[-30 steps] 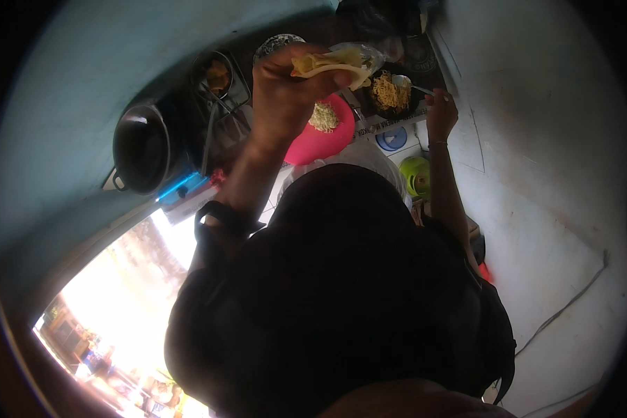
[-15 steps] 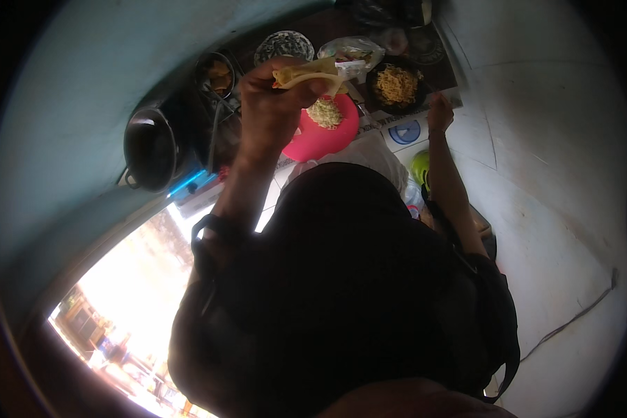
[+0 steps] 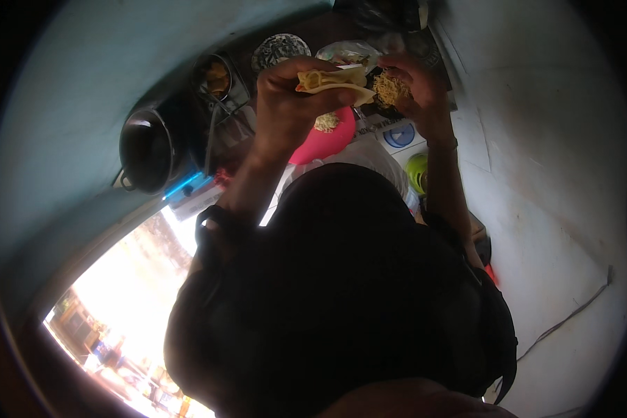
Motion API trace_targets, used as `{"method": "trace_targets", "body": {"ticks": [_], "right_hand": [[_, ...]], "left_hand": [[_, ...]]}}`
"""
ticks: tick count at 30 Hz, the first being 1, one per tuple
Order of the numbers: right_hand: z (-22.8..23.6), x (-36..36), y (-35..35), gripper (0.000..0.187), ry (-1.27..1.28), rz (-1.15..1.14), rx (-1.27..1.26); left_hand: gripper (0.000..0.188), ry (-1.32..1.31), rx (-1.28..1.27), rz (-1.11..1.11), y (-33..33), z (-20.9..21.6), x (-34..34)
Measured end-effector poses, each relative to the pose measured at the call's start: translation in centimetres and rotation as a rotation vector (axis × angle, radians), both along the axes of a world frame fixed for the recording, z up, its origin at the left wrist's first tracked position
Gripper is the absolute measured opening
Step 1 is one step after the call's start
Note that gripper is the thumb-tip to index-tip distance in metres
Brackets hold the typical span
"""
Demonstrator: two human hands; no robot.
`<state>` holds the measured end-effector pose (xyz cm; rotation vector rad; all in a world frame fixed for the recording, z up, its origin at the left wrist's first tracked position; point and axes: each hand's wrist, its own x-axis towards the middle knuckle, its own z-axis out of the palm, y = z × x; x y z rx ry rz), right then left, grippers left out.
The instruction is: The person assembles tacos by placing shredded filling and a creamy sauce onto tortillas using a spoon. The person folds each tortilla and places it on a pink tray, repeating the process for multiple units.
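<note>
View from the head camera, looking down over the person's dark-clad torso. The left hand [image 3: 285, 104] is raised above the surface [image 3: 397, 132], its fingers [image 3: 327, 94] curled and clamped on a pale yellow folded wrapper [image 3: 331, 80], held open-side toward the right. The right hand [image 3: 414, 87] sits just beside it, fingers [image 3: 397, 73] drawn together around a pinch of shredded yellow filling [image 3: 386, 89] that touches the wrapper's open edge.

Below the left fingers lies a pink plate [image 3: 324, 139] carrying a small heap of the same filling. Beyond the fingers stand a patterned round dish [image 3: 280, 49] and a clear bag [image 3: 352, 50]; to their left, a metal container [image 3: 216, 76] and a dark pot [image 3: 146, 146]. Near the right wrist are a blue-and-white packet [image 3: 399, 134] and a green item [image 3: 416, 171].

Risks, as judged from this arrangement: the shreds are loose, so strands may drop from between the right fingers and land off the plate, since the hands sit beyond its far rim. The wrapper looks thin and soft; too firm a squeeze by the left fingers could tear or crease it shut, and overfilling could split the fold. With both hands held in the air and unsupported, a slip of the left grip would drop wrapper and filling together.
</note>
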<state>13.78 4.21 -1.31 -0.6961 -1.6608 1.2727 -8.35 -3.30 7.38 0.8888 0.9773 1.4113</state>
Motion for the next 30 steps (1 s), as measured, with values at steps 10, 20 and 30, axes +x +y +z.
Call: {"method": "trace_targets", "body": {"ticks": [10,20,30], "right_hand": [[11.6,-4.9,-2.1,0.027,-0.115,0.183,0.420],[11.5,-6.3,-1.5,0.019,-0.047,0.160,0.605],[11.5,-7.0,-1.4,0.018,0.030,0.193,0.479]], "left_hand": [[0.028,0.266,0.218,-0.022,-1.4,1.6,-1.7],[0.033,0.260,0.173,-0.057,-2.4,2.5,-3.2],[0.051,0.137,0.280,-0.038,-2.7,2.5,-3.6]]}}
